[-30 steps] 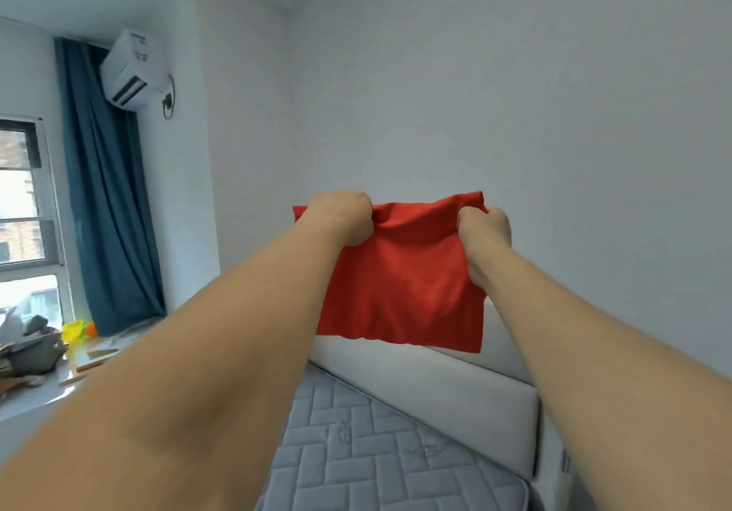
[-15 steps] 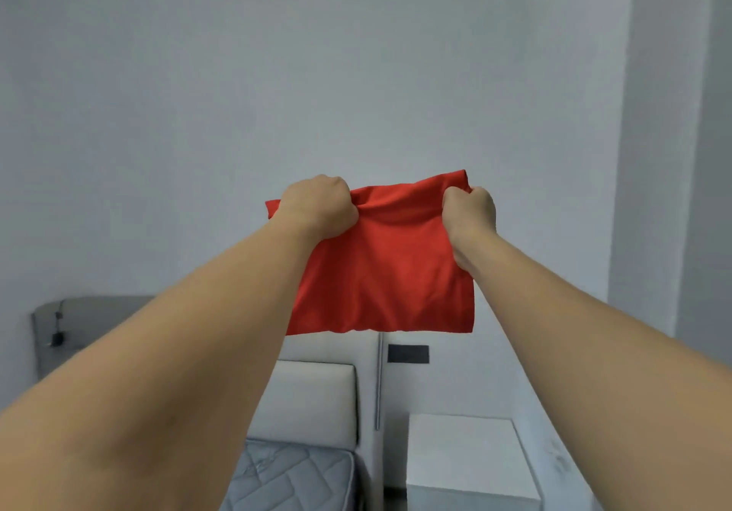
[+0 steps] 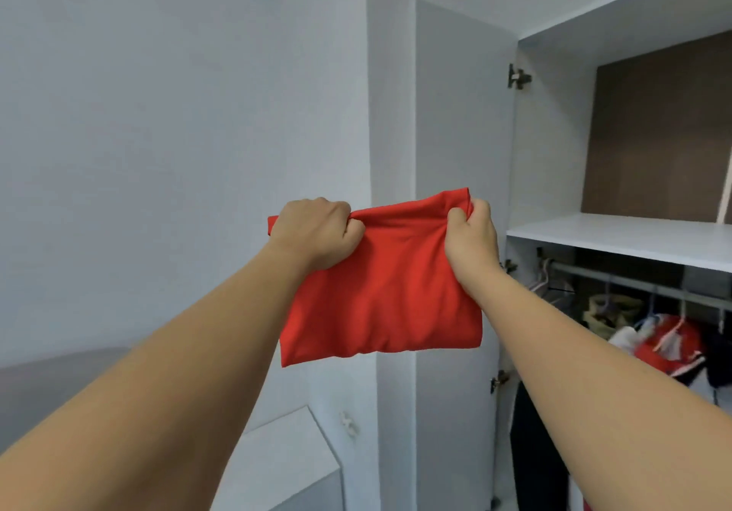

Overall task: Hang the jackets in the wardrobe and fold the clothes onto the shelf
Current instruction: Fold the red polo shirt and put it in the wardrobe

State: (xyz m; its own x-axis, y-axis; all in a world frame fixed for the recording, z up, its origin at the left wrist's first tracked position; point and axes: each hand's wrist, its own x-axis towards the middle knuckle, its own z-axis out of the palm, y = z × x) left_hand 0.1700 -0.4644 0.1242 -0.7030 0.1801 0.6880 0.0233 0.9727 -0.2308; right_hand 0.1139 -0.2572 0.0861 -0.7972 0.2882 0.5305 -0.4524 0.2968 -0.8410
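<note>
Left hand: I see the left hand (image 3: 317,233) curled tight in a fist round the top left corner of the red folded cloth (image 3: 380,292).
Right hand: the right hand (image 3: 471,241) pinches the top right corner of the same cloth, thumb in front, fingers bent behind it.
Red folded cloth: it hangs down flat from both hands, up in the air, to the left of the wardrobe (image 3: 554,122) and touching nothing else. Its top edge is bunched up between the two hands.
Small white cabinet: a low white cabinet (image 3: 285,463) sits far below the cloth, left of the wardrobe.
Wardrobe door: the door (image 3: 455,114) stands open, right behind the cloth.
Shelf: the white shelf (image 3: 618,235) inside the wardrobe is just to the right of the right hand, at about the same height.
Rail: a grey rail (image 3: 633,284) runs under the shelf.
Hung clothes: jackets (image 3: 665,348) hang from the rail on hangers, red, white and dark ones, low in the wardrobe.
Wall: a plain pale wall (image 3: 178,114) is left of the wardrobe, behind it all.
</note>
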